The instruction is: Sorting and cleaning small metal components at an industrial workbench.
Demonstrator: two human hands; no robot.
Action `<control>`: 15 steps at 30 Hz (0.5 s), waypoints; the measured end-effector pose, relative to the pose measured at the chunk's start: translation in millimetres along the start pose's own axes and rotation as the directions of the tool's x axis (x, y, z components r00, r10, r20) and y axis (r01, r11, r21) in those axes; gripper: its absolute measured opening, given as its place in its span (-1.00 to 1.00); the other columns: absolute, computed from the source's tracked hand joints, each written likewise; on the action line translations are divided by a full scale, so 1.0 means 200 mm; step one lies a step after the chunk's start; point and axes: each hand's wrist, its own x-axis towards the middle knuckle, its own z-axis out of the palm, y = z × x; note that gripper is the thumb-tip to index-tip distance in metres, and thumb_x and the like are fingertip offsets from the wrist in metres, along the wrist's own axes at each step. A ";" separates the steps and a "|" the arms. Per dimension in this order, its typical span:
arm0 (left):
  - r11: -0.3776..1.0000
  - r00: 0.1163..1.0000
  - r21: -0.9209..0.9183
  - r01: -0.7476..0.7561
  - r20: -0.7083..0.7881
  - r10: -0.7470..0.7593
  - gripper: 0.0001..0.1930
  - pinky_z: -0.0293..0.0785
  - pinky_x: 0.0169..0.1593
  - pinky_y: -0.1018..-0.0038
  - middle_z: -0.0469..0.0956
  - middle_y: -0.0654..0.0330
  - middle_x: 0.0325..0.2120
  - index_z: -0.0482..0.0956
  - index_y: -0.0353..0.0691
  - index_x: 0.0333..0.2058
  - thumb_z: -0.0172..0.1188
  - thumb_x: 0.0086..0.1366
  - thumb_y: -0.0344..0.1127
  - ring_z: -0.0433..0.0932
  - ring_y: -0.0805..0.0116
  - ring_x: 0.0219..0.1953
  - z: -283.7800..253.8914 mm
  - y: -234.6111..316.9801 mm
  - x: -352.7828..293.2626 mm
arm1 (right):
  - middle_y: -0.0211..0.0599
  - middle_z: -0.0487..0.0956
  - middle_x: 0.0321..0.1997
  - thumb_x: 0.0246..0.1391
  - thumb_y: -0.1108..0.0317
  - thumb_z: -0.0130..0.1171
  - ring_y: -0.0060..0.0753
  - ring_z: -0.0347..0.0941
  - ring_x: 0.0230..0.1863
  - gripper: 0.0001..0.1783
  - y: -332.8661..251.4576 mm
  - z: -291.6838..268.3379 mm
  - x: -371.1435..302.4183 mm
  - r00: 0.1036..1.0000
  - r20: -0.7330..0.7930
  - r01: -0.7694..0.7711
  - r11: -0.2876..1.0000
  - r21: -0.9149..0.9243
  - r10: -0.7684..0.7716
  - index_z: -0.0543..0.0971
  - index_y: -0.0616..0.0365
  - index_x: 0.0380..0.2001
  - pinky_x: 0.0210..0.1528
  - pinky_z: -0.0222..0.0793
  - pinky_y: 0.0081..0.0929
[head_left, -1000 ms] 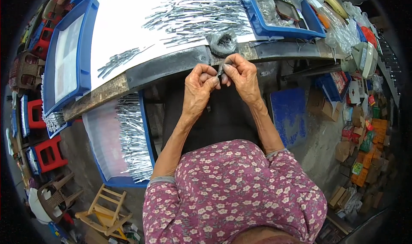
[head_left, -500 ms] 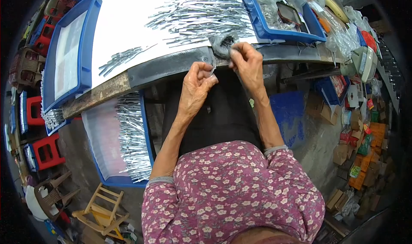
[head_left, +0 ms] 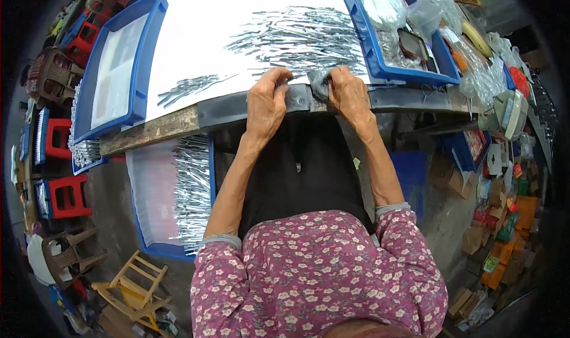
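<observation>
A wide heap of thin silvery metal strips (head_left: 303, 38) lies on the white tabletop (head_left: 190, 38), and a smaller bunch of strips (head_left: 187, 88) lies to its left. My left hand (head_left: 267, 103) is at the table's front edge below the heap, fingers curled together; anything between the fingertips is too small to make out. To its right, my right hand (head_left: 351, 97) has its bent fingers against a small crumpled grey plastic bag (head_left: 319, 84) on the edge. Those fingertips are partly hidden, and so is what they pinch.
Blue trays stand on the table at left (head_left: 139, 70) and right (head_left: 409, 75), the right one holding plastic bags. Below the table, another blue tray (head_left: 148, 189) holds more strips. Red stools (head_left: 70, 195) and a wooden chair (head_left: 133, 290) are at left, cardboard boxes (head_left: 475, 240) at right.
My hands have moved apart. The left has gone up to the table edge near the strips; the right has come down beside the grey bag. The view has shifted slightly.
</observation>
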 end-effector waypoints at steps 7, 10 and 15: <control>0.960 0.970 0.209 -0.189 -0.113 0.215 -0.83 0.32 -0.31 0.29 0.53 0.08 -0.48 0.49 -0.24 -0.42 0.01 -0.03 -0.56 0.49 0.11 -0.40 0.09 -0.10 0.30 | -0.05 0.37 -0.47 -0.15 0.50 0.06 0.08 0.36 -0.51 -0.87 0.02 0.01 -0.01 0.999 -0.034 0.027 0.999 0.047 -0.026 0.32 0.23 -0.49 -0.51 0.27 -0.18; 0.916 0.959 0.323 -0.239 -0.072 0.275 -0.83 0.41 -0.29 0.37 0.54 0.06 -0.48 0.49 -0.31 -0.43 0.03 -0.06 -0.62 0.52 0.14 -0.38 0.14 -0.09 0.41 | -0.06 0.34 -0.47 -0.17 0.50 0.07 0.03 0.39 -0.52 -0.84 0.02 0.01 -0.01 0.997 -0.044 0.070 0.997 0.030 -0.068 0.31 0.24 -0.49 -0.52 0.33 -0.21; 0.840 0.950 0.478 -0.258 -0.033 0.311 -0.75 0.27 -0.22 0.28 0.55 0.22 -0.46 0.52 -0.14 -0.43 -0.03 -0.08 -0.60 0.47 0.23 -0.34 0.29 -0.08 0.57 | -0.03 0.35 -0.45 -0.16 0.50 0.06 0.04 0.38 -0.52 -0.83 0.03 0.00 -0.04 0.996 -0.079 0.037 0.994 0.101 -0.030 0.32 0.25 -0.45 -0.50 0.31 -0.19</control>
